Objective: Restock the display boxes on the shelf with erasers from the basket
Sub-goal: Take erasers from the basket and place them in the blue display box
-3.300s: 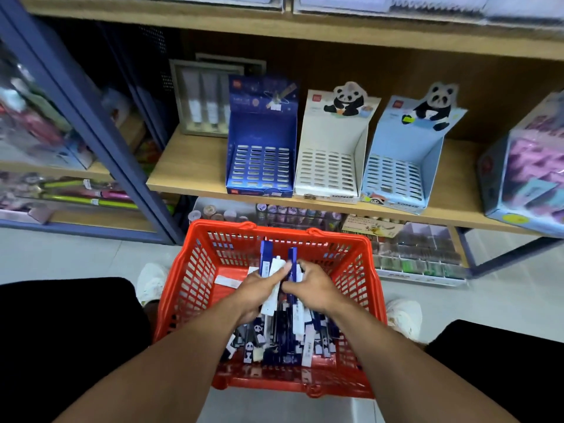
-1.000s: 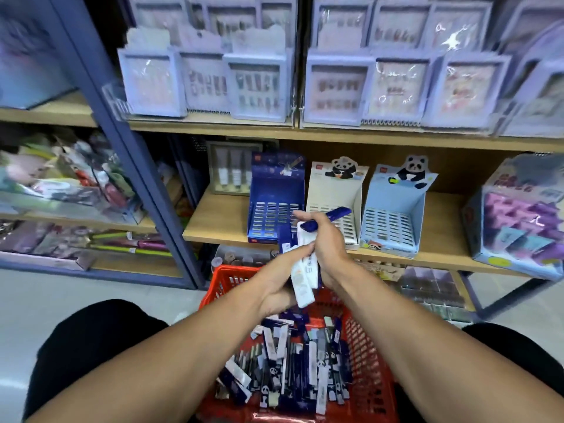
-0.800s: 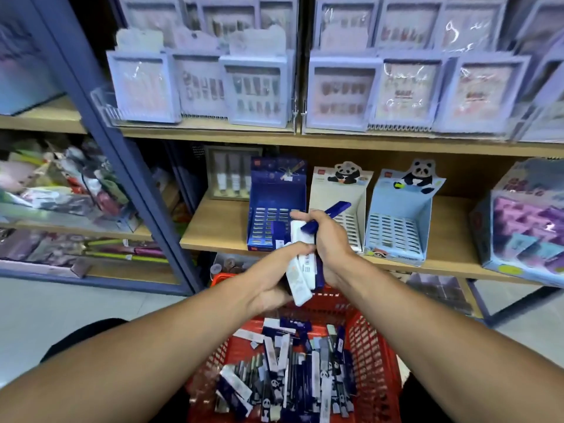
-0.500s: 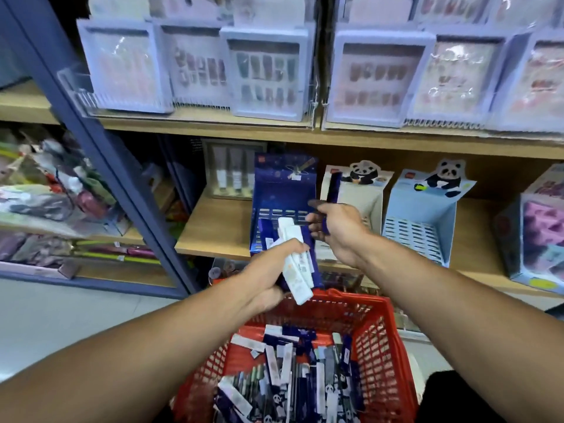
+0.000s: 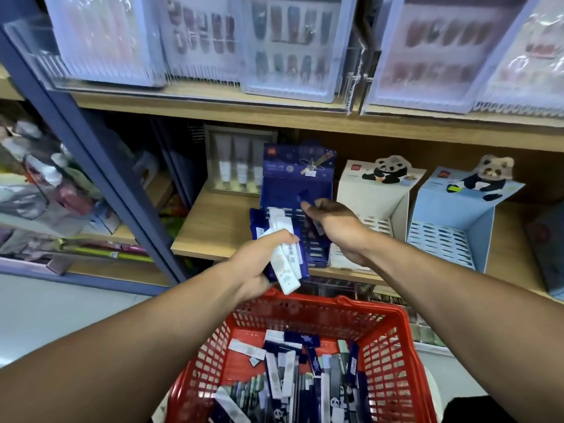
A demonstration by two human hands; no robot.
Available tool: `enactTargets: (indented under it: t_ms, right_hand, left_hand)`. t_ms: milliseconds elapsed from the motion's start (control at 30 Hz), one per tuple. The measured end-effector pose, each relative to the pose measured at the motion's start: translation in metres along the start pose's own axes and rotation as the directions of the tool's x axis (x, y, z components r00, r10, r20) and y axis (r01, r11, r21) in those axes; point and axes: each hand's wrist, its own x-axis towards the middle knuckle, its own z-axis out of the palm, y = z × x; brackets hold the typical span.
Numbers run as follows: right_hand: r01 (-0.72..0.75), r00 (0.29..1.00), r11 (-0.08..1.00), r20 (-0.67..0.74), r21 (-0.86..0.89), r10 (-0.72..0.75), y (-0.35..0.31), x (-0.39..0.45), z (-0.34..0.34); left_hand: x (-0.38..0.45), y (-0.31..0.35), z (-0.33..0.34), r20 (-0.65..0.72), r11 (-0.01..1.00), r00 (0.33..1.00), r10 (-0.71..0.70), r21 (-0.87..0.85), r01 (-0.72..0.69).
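Gripping a fat bunch of long white and blue erasers [image 5: 285, 254] in left hand [image 5: 259, 264]; right hand [image 5: 332, 222] pinching one blue eraser [image 5: 305, 196] above dark blue cardboard display box [image 5: 297, 178]. Might spill from too many.

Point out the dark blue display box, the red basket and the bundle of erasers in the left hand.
dark blue display box [image 5: 297, 170], head view, on its upright back panel.
red basket [image 5: 393, 361], head view, on its right mesh wall.
bundle of erasers [image 5: 285, 271], head view, on the white eraser in front.

Bare forearms, no sleeves, dark garment [image 5: 467, 410] at lower right
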Motion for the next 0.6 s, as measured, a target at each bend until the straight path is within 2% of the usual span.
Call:
enactTargets:
  t_ms: [167,300,433,600]
  right_hand:
    - [0.078,0.990,0.997,-0.114,0.002,-0.077,0.003,0.009,-0.009]
    - [0.124,0.979,0.992,-0.165,0.018,-0.119,0.004,0.010,-0.020]
    - [0.208,0.953,0.966,-0.189,-0.154,-0.236,0.008,0.007,-0.031]
    - [0.211,0.949,0.931,-0.164,-0.297,-0.267,0.005,-0.003,-0.036]
  left_hand:
    - [0.007,-0.004,0.003,0.019,0.989,0.998,-0.068,0.135,0.064]
    - [0.013,-0.008,0.002,-0.019,0.974,0.996,-0.091,0.207,0.093]
    - [0.015,-0.009,0.000,-0.033,0.953,0.993,-0.113,0.278,0.118]
    - [0.014,-0.006,-0.009,-0.069,0.934,0.990,-0.121,0.330,0.137]
